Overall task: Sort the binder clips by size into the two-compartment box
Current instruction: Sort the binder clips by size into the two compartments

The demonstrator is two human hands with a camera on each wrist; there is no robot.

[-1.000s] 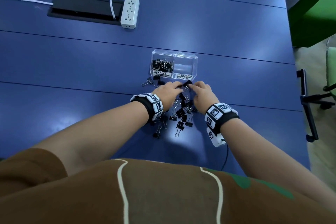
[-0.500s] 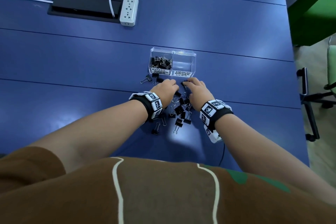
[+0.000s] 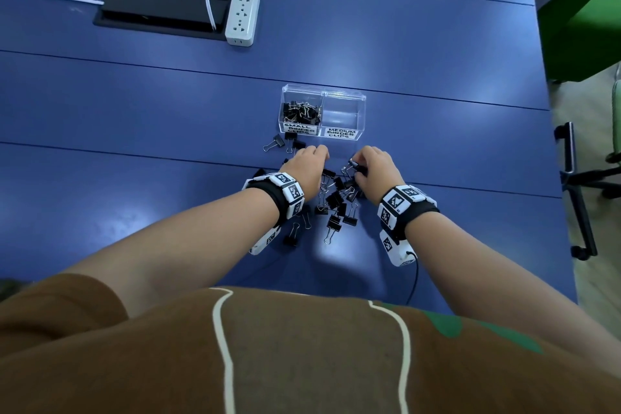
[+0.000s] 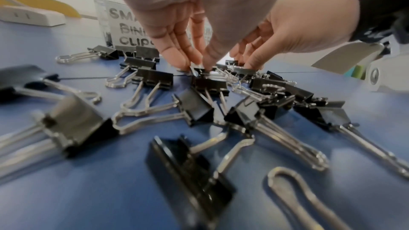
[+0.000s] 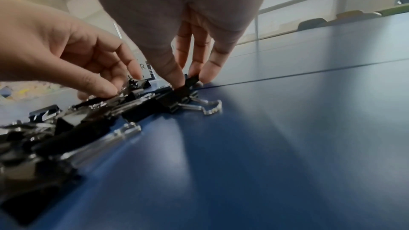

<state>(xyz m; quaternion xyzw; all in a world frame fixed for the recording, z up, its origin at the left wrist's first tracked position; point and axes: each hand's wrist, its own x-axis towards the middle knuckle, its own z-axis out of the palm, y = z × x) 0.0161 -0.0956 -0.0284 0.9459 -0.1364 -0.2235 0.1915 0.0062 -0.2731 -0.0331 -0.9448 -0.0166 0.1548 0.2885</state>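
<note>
**Head view: both hands in the clip pile, labelled box just beyond**

Head camera shows a clear two-compartment box (image 3: 324, 116) on the blue table (image 3: 134, 111), with two white labels on the near wall: "SMALL BINDER CLIPS" on the left, "MEDIUM BINDER CLIPS" on the right. Left compartment holds small black clips (image 3: 300, 111); right one looks bare. Loose binder clips (image 3: 336, 202) lie scattered between the wrists, near the box. White power strip (image 3: 242, 15) far back.

Left hand (image 3: 307, 166): fingers point down, tips pinching a small clip (image 4: 200, 72) in the pile. Right hand (image 3: 378, 170): thumb and fingers pinch a black clip (image 5: 190, 80) at the pile's edge.

Compared with half a second ago: hands apart now, not touching each other; right hand moved to the right and a little nearer to the body; box and power strip unchanged.
</note>
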